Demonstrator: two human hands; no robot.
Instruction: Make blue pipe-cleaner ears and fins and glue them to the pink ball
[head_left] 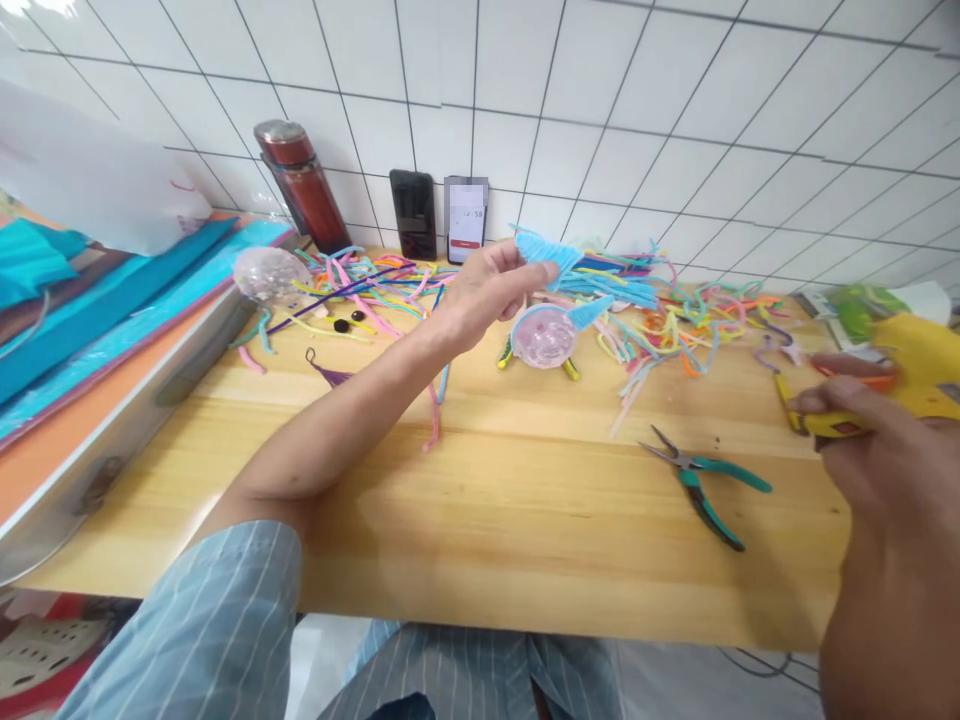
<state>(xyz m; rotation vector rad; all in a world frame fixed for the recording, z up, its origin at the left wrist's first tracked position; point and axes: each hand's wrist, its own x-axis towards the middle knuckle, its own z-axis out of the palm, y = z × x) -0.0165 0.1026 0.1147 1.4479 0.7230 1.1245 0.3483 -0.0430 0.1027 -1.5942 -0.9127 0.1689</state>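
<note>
My left hand (495, 285) pinches a blue triangular pipe-cleaner piece (551, 258) above the back of the table. Just below it sits a clear round plastic ball (544, 336) with a blue fin (592, 312) on its right side and yellow-and-dark bits under it. At the right edge, my right hand (877, 440) is closed round a yellow glue gun (919, 365), which runs partly out of view. Its yellow tip points left. Long-nose pliers (697, 480) with teal handles lie with their jaws apart, left of my right hand.
Loose coloured pipe cleaners (682, 335) spread along the back. A second clear ball (270, 275) and black beads (342, 325) are at left. A red flask (301, 185) and two phones (412, 212) stand by the tiled wall. A bin (142, 400) holds blue packs.
</note>
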